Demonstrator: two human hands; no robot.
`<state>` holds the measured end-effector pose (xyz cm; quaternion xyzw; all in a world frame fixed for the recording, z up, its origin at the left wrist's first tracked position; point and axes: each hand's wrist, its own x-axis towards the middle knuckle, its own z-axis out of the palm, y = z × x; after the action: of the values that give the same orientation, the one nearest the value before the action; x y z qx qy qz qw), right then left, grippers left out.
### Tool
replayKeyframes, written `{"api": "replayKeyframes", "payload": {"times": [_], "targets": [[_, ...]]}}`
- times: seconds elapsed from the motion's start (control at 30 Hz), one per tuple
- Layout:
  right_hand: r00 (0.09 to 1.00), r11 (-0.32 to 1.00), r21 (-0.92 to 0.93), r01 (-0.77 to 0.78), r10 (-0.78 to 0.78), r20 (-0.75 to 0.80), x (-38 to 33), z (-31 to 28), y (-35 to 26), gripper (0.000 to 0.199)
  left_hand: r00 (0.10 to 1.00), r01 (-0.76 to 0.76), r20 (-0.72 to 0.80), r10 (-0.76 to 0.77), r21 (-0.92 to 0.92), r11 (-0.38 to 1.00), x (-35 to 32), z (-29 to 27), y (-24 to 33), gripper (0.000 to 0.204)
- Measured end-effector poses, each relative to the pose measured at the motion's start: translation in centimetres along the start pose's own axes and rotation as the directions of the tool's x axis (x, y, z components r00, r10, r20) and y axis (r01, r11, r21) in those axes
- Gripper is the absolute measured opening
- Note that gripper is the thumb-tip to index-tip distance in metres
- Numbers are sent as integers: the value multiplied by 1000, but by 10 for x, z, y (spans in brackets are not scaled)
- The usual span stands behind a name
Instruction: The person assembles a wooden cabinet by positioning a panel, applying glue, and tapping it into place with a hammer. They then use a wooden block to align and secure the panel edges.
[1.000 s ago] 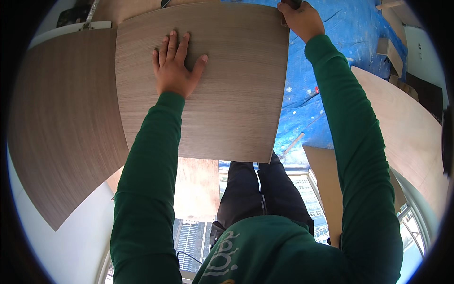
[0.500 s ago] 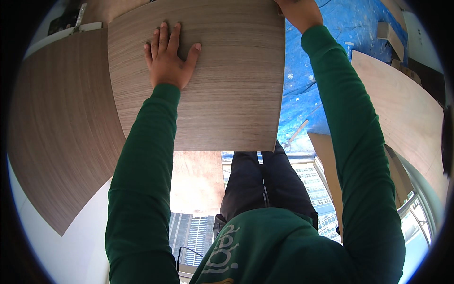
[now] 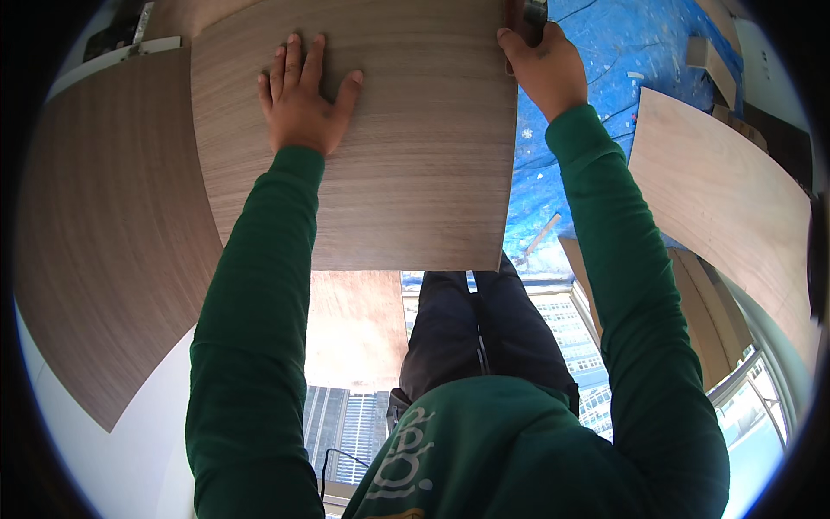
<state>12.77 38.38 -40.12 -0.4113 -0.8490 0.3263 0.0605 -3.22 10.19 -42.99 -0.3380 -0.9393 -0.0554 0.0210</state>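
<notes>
Blue sheeting (image 3: pixel 624 52) shows beside a wood-grain panel (image 3: pixel 411 147), left hand (image 3: pixel 306 108) outspread on top, right hand (image 3: pixel 555 76) gripping a dark object (image 3: pixel 520 16).

Panel (image 3: pixel 121 216) left, board (image 3: pixel 415 164) centre, sheeting (image 3: pixel 618 52) right

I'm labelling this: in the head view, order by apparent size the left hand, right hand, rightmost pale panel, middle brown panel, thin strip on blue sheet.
Middle brown panel
Rightmost pale panel
Left hand, right hand: too alike to rank
Thin strip

Pale lettering (image 3: pixel 401 470) runs sideways on green top (image 3: pixel 519 441), front, near lower edge of view; partly legible.
</notes>
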Motion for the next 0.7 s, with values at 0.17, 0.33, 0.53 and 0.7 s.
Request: {"api": "replayKeyframes", "payload": {"times": [0.17, 0.33, 0.53, 0.7], "targets": [[1000, 1000, -8, 7, -7, -30, -43, 4, 7, 50, 1000, -10, -21, 10, 18, 1000, 0, 2, 0, 80], [987, 985, 115, -129, 117, 106, -99, -3, 9, 50, 1000, -7, -27, 7, -3, 1000, 0, 2, -1, 81], [990, 988, 100, -121, 113, 89, -178, -6, 15, 49, 1000, -6, -25, 6, -21, 1000, 0, 4, -1, 82], [982, 981, 130, -146, 129, 135, -243, -4, 27, 63, 1000, 3, -11, -4, -27, 1000, 0, 5, -2, 84]]}}
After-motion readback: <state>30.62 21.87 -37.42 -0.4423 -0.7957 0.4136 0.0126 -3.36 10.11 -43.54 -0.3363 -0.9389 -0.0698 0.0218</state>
